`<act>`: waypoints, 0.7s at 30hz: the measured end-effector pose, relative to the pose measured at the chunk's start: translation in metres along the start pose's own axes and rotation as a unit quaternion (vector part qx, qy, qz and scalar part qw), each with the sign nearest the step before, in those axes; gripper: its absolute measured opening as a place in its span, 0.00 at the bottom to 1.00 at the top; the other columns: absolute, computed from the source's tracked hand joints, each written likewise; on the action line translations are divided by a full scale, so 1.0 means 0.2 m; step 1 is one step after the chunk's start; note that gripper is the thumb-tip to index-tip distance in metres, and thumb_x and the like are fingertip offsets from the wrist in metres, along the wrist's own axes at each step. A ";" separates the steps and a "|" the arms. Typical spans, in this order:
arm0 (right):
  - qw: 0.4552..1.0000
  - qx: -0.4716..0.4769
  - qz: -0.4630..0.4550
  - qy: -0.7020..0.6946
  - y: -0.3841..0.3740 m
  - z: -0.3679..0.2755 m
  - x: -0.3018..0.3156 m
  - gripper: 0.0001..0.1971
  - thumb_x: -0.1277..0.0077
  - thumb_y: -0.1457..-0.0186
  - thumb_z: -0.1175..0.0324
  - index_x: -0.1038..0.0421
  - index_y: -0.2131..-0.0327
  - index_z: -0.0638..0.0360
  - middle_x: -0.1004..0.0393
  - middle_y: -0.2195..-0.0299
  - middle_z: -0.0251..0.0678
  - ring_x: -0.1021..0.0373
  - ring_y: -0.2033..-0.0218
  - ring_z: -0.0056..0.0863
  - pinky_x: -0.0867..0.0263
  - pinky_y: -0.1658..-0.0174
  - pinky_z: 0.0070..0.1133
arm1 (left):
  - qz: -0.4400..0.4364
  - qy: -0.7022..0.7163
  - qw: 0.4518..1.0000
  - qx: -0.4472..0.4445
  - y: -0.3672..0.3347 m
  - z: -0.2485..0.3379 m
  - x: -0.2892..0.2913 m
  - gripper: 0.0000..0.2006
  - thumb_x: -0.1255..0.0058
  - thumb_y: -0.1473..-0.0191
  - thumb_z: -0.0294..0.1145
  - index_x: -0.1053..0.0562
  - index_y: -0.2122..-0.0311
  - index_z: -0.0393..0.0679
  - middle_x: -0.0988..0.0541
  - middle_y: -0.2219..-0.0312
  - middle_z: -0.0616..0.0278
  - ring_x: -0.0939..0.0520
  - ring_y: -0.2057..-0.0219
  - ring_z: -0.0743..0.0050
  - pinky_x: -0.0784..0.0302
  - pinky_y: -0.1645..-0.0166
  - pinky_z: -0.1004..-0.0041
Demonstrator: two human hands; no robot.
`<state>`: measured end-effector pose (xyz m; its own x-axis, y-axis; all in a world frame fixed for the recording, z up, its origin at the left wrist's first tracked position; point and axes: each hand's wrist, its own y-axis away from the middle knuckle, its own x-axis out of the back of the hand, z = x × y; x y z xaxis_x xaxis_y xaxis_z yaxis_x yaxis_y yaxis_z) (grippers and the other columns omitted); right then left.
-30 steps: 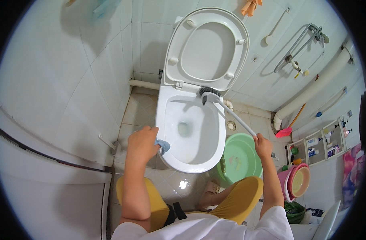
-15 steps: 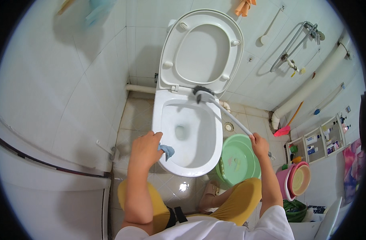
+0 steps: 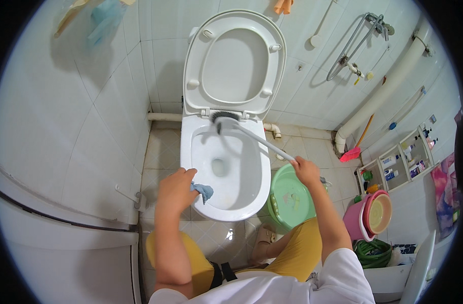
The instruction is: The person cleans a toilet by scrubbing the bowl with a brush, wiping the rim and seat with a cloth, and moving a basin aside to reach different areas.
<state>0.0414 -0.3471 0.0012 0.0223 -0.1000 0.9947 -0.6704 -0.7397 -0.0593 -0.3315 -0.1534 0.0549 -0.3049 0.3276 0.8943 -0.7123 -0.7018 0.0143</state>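
Note:
In front of me stands a white toilet (image 3: 262,192) with its seat and lid (image 3: 277,66) raised. My right hand (image 3: 306,171) grips the grey handle of a toilet brush (image 3: 264,141). The brush's dark bristles lie at the back of the bowl rim, close to the seat hinges. My left hand (image 3: 176,188) is closed on a crumpled blue cloth (image 3: 203,191) at the bowl's left front rim. The cloth hangs partly over the inside of the bowl. A little water shows at the bottom of the bowl.
A green basin (image 3: 292,202) sits on the floor right of the toilet, below my right forearm. Farther right are stacked pink and yellow basins (image 3: 365,218), a shelf of bottles (image 3: 398,162) and a pipe (image 3: 378,91). A wall (image 3: 89,126) borders the left side.
My right hand has swung the brush head left along the back rim. My left hand stays at the front rim with the cloth. The whole view has shifted slightly.

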 end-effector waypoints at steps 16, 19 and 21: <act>0.999 -0.036 0.009 0.004 0.12 0.37 0.07 0.19 0.61 0.41 0.49 0.31 0.68 0.55 0.28 0.77 0.48 0.30 0.72 0.50 0.38 0.70 0.40 | -0.006 -0.014 1.000 0.002 0.01 -0.03 0.00 0.20 0.40 0.60 0.34 0.27 0.58 0.46 0.24 0.66 0.58 0.21 0.65 0.55 0.26 0.61 0.63; 0.998 -0.028 -0.038 -0.045 0.10 0.38 0.20 0.20 0.61 0.41 0.50 0.30 0.66 0.57 0.28 0.76 0.49 0.30 0.71 0.50 0.37 0.68 0.39 | 0.004 -0.018 1.000 0.000 0.01 -0.03 -0.02 0.20 0.40 0.60 0.34 0.27 0.58 0.46 0.24 0.66 0.58 0.21 0.65 0.55 0.26 0.61 0.62; 0.998 -0.005 -0.060 -0.012 0.10 0.31 0.25 0.18 0.60 0.42 0.52 0.29 0.62 0.56 0.26 0.75 0.47 0.29 0.71 0.48 0.36 0.67 0.37 | -0.009 -0.031 0.999 0.012 0.00 -0.03 -0.02 0.21 0.40 0.60 0.35 0.27 0.57 0.47 0.24 0.66 0.58 0.21 0.65 0.55 0.26 0.61 0.63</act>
<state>0.0753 -0.4094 0.0454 0.1201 -0.0273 0.9924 -0.6690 -0.7407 0.0606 -0.3330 -0.1506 0.0493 -0.2516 0.3010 0.9198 -0.7015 -0.7115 0.0409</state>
